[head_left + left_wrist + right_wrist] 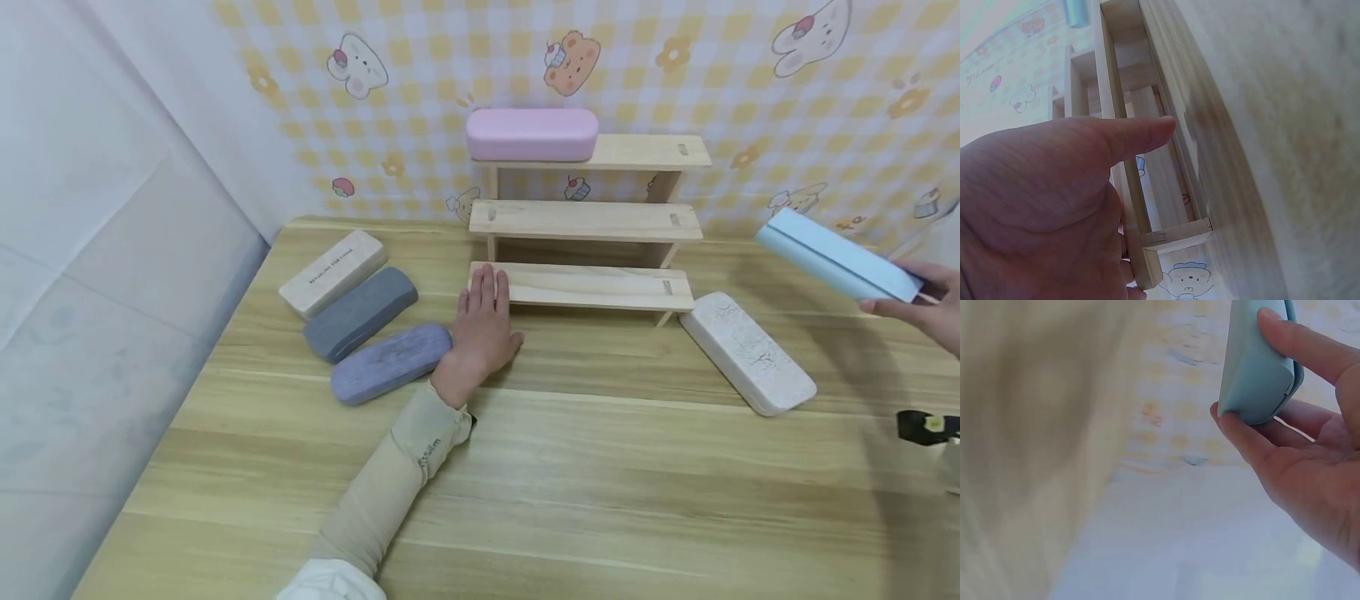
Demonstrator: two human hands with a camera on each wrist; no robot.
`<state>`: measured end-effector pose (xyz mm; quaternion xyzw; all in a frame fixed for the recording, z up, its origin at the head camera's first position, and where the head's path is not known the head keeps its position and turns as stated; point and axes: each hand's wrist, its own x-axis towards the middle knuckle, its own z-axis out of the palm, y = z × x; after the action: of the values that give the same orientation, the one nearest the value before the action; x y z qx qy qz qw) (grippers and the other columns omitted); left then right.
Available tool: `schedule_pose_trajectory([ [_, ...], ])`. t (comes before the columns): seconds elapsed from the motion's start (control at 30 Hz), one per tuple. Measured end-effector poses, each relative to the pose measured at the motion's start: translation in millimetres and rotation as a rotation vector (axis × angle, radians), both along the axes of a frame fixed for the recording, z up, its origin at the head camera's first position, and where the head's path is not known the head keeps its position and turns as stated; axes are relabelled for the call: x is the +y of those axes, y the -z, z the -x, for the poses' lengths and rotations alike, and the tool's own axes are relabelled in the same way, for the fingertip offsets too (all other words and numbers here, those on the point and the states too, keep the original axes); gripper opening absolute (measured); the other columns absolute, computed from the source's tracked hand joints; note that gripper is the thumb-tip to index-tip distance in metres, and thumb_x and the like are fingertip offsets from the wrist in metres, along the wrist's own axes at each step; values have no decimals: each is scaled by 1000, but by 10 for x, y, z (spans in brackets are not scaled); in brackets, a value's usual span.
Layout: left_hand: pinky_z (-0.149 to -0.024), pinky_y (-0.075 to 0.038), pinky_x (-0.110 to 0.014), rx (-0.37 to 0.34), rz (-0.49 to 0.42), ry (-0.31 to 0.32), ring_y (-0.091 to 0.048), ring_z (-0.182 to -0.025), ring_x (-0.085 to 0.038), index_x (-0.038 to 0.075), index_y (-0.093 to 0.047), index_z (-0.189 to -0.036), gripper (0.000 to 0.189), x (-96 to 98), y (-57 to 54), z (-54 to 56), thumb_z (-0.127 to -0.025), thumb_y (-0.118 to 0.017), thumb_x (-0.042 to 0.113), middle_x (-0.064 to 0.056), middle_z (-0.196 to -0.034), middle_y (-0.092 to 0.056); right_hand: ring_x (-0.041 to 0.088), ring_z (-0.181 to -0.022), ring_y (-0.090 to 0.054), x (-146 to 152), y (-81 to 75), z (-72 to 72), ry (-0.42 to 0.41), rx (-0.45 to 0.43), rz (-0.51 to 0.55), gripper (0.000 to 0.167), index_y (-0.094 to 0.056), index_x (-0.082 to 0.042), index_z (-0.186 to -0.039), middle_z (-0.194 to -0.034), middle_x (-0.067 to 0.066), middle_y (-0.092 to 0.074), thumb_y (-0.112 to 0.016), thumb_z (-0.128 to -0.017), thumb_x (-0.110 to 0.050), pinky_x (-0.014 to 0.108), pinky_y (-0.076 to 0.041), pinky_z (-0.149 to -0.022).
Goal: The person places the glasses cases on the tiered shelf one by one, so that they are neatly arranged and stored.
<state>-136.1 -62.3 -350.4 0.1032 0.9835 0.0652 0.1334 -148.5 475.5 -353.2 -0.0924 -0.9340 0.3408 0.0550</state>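
Observation:
My right hand (930,304) holds a light blue glasses case (840,254) by one end, above the table at the far right. In the right wrist view, thumb and fingers grip the case (1260,375) from opposite sides. With straight fingers, my left hand (483,333) rests on the left end of the lowest step of a three-tier wooden shelf (600,286). The left wrist view shows that hand (1047,200) against the step's edge, thumb extended. On the top tier lies a pink glasses case (532,135). A whitish textured case (750,354) lies at the shelf's right foot.
Left of the shelf, a cream case with lettering (333,273), a grey-blue case (360,314) and a purple-blue case (390,364) lie side by side on the wooden table (600,500). A black object (926,427) shows at the right edge. Behind hangs a yellow-checked cloth (465,50).

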Motion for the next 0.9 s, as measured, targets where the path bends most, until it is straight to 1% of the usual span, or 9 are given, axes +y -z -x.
schedule_pose_trajectory([
  [0.1, -130, -7, -45, -3, -8, -1, 8, -159, -32, 1, 5, -161, 91, -2, 6, 1, -103, -52, 42, -20, -169, 11, -24, -101, -32, -267, -332, -90, 1, 33, 5, 70, -29, -13, -158, -103, -44, -31, -64, -98, -20, -3, -26, -104],
  [0.2, -130, -7, -46, -1, -13, -5, 9, -159, -32, 1, 5, -161, 91, -8, 10, 1, -103, -52, 42, -20, -169, 12, -26, -104, -29, -418, -535, -104, 0, 50, -38, 70, -27, -11, -159, -102, -46, -28, -61, -99, -26, -1, -23, -108],
  [0.3, -130, -8, -46, 9, -7, 0, 7, -159, -32, 1, 5, -161, 92, -13, 6, -2, -103, -53, 43, -20, -169, 10, -27, -99, -31, -439, -661, -42, -18, 74, -47, 70, -31, -7, -157, -100, -45, -30, -62, -99, -29, -6, -27, -99],
  [0.43, -130, -9, -47, 17, -1, 16, 7, -159, -33, 1, 5, -161, 93, -7, 7, -3, -102, -54, 44, -21, -169, 10, -29, -85, -31, -414, -815, 76, -68, 107, -75, 68, -36, -3, -154, -95, -45, -33, -66, -97, -26, -10, -31, -75],
  [0.53, -130, -8, -47, 17, 0, 19, 7, -159, -33, 1, 5, -161, 93, 2, 12, 4, -103, -53, 44, -21, -169, 10, -28, -83, -33, -411, -930, 161, -93, 99, -65, 67, -37, -9, -155, -94, -44, -35, -66, -96, -21, -10, -29, -69],
  [0.6, -130, -8, -46, 21, -1, 15, 7, -159, -32, 1, 5, -161, 93, 6, 8, 8, -103, -53, 44, -20, -169, 10, -25, -84, -37, -369, -978, 254, -122, 117, -14, 65, -42, -24, -152, -95, -41, -39, -69, -94, -17, -9, -32, -68],
  [0.7, -130, -8, -46, 22, 1, 10, 7, -159, -32, 2, 5, -161, 93, 9, 7, 11, -103, -54, 43, -20, -169, 10, -23, -84, -42, -351, -1051, 395, -163, 136, 52, 63, -49, -30, -146, -96, -39, -44, -71, -91, -10, -7, -36, -68],
  [0.83, -130, -9, -46, 22, 2, 8, 6, -159, -32, 1, 4, -161, 92, -1, 9, 3, -102, -54, 43, -20, -169, 9, -20, -92, -49, -546, -1191, 494, -190, 128, 163, 65, -52, -28, -146, -101, -36, -50, -73, -89, -3, -8, -39, -72],
  [0.9, -130, -9, -46, 22, 5, 4, 6, -159, -32, 1, 4, -161, 93, -8, 14, -5, -102, -55, 43, -20, -169, 9, -14, -115, -54, -696, -1262, 514, -182, 79, 137, 68, -46, -27, -151, -121, -29, -55, -72, -91, -8, -8, -38, -76],
])
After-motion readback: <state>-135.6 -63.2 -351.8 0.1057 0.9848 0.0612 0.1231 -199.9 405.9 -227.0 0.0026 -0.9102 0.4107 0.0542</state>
